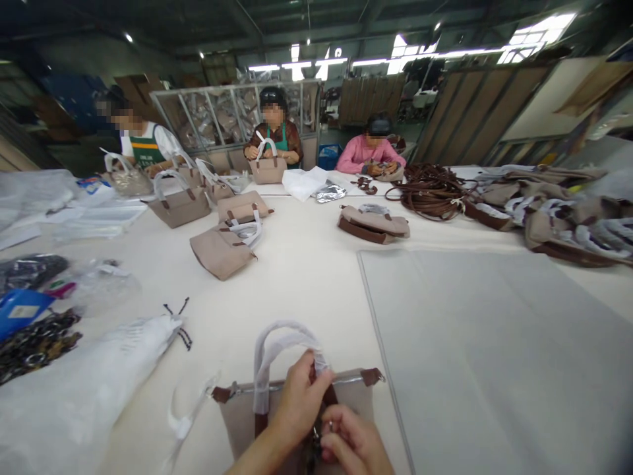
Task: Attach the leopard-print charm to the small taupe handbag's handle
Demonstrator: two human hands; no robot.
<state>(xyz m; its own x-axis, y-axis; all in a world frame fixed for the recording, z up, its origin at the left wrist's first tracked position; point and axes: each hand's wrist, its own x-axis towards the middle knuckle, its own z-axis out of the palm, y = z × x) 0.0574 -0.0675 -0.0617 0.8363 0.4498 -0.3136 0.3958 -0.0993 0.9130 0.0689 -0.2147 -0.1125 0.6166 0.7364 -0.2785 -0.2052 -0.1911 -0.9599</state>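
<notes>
at 6 o'clock counter edge (306,290): beige handbag (237,422) under my hands. left grip (297,409) pinching strap base, right grip (353,445) curled on small metal clasp (316,437). risk: clasp slips, scratches leather; wrapped handle (277,356) paper tears.

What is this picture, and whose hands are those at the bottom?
There is no machine here. A person wears a camera on their head, so you look down at their own two hands. The left hand and the right hand are both on a beige handbag at the near edge of a big white table. The fingers pinch something small at the middle of the bag; it is too small to tell what. Its handle is wrapped in white. More handbags lie further off, plus a pile of brown straps and a clear plastic bag. Three other people sit across the table, also handling bags.
</notes>
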